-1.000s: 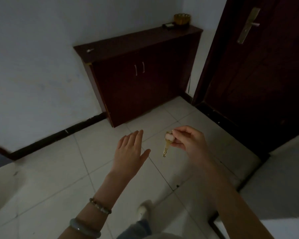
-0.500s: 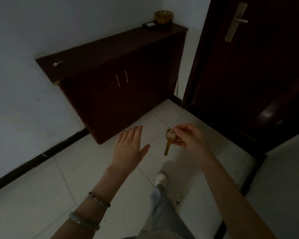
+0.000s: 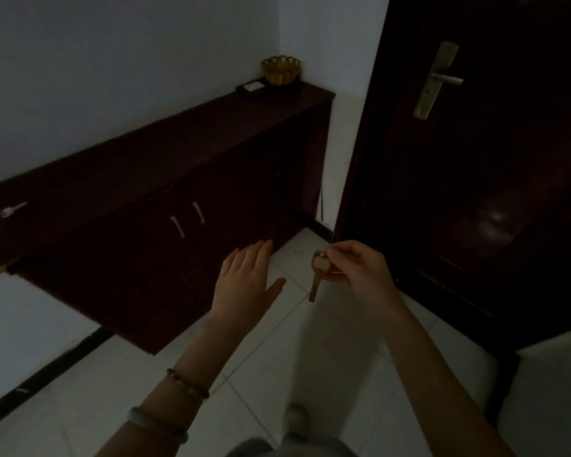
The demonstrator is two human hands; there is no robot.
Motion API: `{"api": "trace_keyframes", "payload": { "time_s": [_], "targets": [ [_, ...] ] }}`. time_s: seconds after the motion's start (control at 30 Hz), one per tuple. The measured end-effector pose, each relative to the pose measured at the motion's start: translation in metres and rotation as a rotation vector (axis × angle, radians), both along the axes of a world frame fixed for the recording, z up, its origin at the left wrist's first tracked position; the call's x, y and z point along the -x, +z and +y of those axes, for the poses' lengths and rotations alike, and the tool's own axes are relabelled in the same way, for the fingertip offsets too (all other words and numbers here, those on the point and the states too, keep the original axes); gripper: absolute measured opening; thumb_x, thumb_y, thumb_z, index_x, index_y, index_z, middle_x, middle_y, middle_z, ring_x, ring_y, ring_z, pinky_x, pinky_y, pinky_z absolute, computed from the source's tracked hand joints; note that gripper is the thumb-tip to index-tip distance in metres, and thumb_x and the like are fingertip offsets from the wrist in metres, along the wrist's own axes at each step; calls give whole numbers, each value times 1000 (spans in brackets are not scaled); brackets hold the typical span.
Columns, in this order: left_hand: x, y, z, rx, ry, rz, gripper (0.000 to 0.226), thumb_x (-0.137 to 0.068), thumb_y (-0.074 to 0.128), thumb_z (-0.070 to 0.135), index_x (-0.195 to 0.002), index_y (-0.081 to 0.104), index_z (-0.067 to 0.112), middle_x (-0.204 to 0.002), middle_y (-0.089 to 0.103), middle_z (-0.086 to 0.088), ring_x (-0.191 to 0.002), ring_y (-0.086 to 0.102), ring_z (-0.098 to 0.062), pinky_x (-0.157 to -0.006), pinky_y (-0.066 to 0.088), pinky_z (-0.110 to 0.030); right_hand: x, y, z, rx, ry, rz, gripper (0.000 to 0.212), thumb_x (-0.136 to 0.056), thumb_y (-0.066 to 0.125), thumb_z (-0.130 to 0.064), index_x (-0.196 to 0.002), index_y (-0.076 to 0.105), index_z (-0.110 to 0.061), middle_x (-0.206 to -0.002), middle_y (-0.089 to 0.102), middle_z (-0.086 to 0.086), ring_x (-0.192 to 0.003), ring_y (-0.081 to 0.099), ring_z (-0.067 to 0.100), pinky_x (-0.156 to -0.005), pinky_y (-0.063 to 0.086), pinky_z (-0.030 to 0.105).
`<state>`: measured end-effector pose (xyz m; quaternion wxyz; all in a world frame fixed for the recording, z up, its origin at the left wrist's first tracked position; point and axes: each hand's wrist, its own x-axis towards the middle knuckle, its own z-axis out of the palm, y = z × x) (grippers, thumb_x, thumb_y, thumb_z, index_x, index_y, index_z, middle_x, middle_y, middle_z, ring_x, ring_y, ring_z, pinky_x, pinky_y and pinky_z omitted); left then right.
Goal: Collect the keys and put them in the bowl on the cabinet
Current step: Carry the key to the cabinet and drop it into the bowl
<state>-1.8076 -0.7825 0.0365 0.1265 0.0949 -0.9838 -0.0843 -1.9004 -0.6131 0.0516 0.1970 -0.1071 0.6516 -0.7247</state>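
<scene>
My right hand (image 3: 356, 270) pinches a brass key (image 3: 317, 278) by its head, and the blade hangs down over the tiled floor. My left hand (image 3: 244, 285) is open beside it, palm down, fingers together, holding nothing. A second, silvery key (image 3: 12, 210) lies on the left end of the dark wooden cabinet (image 3: 165, 150). A golden scalloped bowl (image 3: 281, 70) stands at the cabinet's far right end, against the wall corner.
A small dark tray with a white card (image 3: 251, 88) lies just left of the bowl. A dark door (image 3: 475, 192) with a metal lever handle (image 3: 442, 79) fills the right side. White floor tiles (image 3: 277, 374) run between cabinet and door; my foot shows below.
The cabinet has come closer and now fills the left of the view. Both hands kept their pose, the right one still pinching the key.
</scene>
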Motion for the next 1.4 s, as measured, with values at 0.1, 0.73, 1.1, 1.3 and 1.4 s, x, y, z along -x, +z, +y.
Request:
{"api": "trace_keyframes", "payload": {
  "time_s": [0.1, 0.73, 1.1, 1.3, 1.4],
  "targets": [
    [40, -3, -7, 0, -11, -11, 66, -89, 47, 46, -140, 27, 9, -143, 41, -13, -131, 35, -26, -112, 18, -39, 41, -4, -10, -3, -7, -13, 12, -86, 58, -8, -80, 66, -15, -73, 73, -4, -76, 69, 12, -59, 54, 19],
    [336, -6, -140, 9, -75, 7, 64, -83, 62, 37, -133, 41, 4, -136, 49, -17, -125, 44, -30, -108, 28, -44, 329, -4, -142, -37, -104, 7, 9, -85, 59, -10, -80, 67, -13, -86, 69, 11, -77, 68, 17, -68, 58, 32],
    [483, 6, -218, 34, -83, 3, 65, -86, 58, 37, -138, 33, 6, -143, 40, -16, -132, 35, -28, -112, 23, -43, 477, 7, -220, 12, -103, 27, 15, -86, 58, -6, -76, 66, -14, -76, 69, 1, -68, 68, 9, -56, 55, 21],
    [556, -2, -248, 53, -10, -18, 69, -85, 57, 41, -139, 29, 9, -145, 37, -14, -133, 33, -26, -112, 23, -43, 559, 1, -255, -9, -36, 35, 18, -85, 60, -8, -74, 68, -19, -74, 71, -3, -69, 68, 9, -55, 53, 19],
    [593, -3, -258, 59, 61, -14, 69, -84, 58, 42, -138, 29, 10, -144, 38, -14, -133, 34, -26, -111, 22, -41, 605, 0, -271, -26, 28, 53, 12, -84, 61, -11, -77, 69, -17, -78, 71, 1, -73, 68, 11, -58, 54, 20]
  ]
}}
